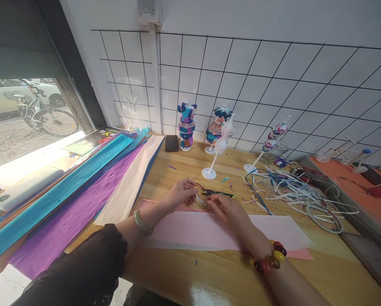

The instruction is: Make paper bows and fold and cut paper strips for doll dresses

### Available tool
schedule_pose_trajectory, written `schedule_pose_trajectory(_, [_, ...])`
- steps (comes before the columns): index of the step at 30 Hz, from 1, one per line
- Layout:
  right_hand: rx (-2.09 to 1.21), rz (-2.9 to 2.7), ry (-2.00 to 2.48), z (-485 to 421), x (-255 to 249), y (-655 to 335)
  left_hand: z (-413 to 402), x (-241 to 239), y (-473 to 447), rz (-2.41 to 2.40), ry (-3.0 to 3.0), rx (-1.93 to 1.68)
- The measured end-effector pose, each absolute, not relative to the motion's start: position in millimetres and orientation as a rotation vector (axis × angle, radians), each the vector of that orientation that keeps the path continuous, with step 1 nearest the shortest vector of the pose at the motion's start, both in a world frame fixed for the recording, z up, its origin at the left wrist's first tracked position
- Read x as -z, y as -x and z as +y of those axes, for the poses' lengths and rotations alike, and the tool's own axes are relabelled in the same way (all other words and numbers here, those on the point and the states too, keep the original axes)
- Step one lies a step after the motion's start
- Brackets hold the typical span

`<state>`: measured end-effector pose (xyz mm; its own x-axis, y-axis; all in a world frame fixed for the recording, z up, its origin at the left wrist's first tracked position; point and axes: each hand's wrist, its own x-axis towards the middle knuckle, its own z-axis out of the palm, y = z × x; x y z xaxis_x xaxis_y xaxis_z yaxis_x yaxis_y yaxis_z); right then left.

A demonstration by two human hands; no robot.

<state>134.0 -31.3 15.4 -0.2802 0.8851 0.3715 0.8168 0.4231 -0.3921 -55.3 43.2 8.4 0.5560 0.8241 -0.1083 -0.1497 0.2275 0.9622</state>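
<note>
My left hand (182, 193) is pinched shut on a thin pale strip or stick (200, 199) above the far edge of a pink paper sheet (209, 231). My right hand (228, 210) rests on the pink sheet with its fingers curled toward the same strip, touching its other end. Small scissors with a dark and yellow-green handle (220, 194) lie on the wooden table (184, 165) just beyond both hands. A jade-coloured bangle sits on my left wrist and a beaded bracelet on my right.
Long crepe paper rolls, teal (59, 191), purple (82, 212) and cream (129, 182), lie at the left. Small dress-form stands (187, 125) line the wire-grid wall, beside a dark phone (171, 143). A tangle of white and blue cords (298, 191) covers the right side.
</note>
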Motion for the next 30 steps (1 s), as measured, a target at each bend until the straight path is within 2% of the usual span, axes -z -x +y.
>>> schedule_pose_trajectory(5, [-0.135, -1.926, 1.544, -21.3, -11.2, -163.2, 44.1, -9.9, 55.0, 0.752, -1.097, -0.762])
schedule_pose_trajectory(14, [-0.030, -2.207, 1.613, -14.5, -8.5, -175.1, 45.2, -10.0, 58.0, 0.757, -1.161, -0.788])
schedule_pose_trajectory(20, [0.009, -1.941, 1.726, -13.1, -8.7, -213.3, 46.5, -5.5, 60.6, 0.721, -1.183, -0.831])
schedule_pose_trajectory(25, [-0.082, -1.759, 1.744, -13.8, -8.0, -217.5, 43.6, -11.5, 61.3, 0.652, -1.168, -0.812])
schedule_pose_trajectory(30, [-0.397, -1.720, 1.557, -17.1, -20.6, -181.8, 41.8, -10.7, 56.0, 0.714, -1.320, -0.792])
